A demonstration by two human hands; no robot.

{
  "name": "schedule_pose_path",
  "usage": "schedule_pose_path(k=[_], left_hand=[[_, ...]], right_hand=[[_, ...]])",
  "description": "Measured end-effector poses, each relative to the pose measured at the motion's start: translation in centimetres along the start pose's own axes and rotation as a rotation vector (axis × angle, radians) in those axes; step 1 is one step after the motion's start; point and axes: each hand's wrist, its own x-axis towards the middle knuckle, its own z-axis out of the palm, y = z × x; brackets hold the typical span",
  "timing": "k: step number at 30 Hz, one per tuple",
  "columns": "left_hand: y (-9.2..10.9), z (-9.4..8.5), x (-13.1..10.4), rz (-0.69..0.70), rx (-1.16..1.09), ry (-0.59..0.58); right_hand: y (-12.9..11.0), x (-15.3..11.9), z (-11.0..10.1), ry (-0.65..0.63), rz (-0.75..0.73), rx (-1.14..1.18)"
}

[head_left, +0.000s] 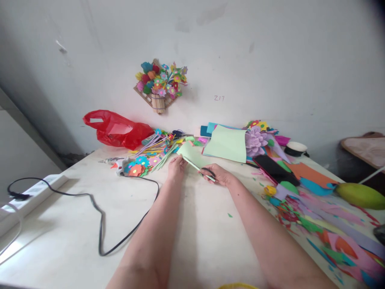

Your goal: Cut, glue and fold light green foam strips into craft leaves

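Bench [135, 224] first: mid-frame there's a pale green craft sheet [187, 151], probably super light, floppy and easy to crease, so I'd pinch an edge. Left hand [177, 165] is pinching it; right hand [219, 175] grips black-handled scissors [208, 172].

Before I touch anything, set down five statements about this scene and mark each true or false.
1. The right hand holds black-handled scissors. True.
2. The left hand holds a pale green sheet. True.
3. The red plastic bag lies right of both hands. False: the red plastic bag lies left of them.
4. The smartphone lies right of the right hand. True.
5. The artificial-flower arrangement lies beside the smartphone. False: the artificial-flower arrangement hangs on the wall.
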Motion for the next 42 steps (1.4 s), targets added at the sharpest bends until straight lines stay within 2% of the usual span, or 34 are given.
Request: schedule_pose_path(k=[16,42], left_hand=[[0.02,0.30,-0.43,-0.011,0.018,-0.042],[0.23,-0.01,0.10,-0.013,-0.004,0.009]], right_hand=[[0.06,0.10,0.06,0.015,-0.024,-0.038],[0.31,0.32,0.16,0.020,0.001,-0.008]])
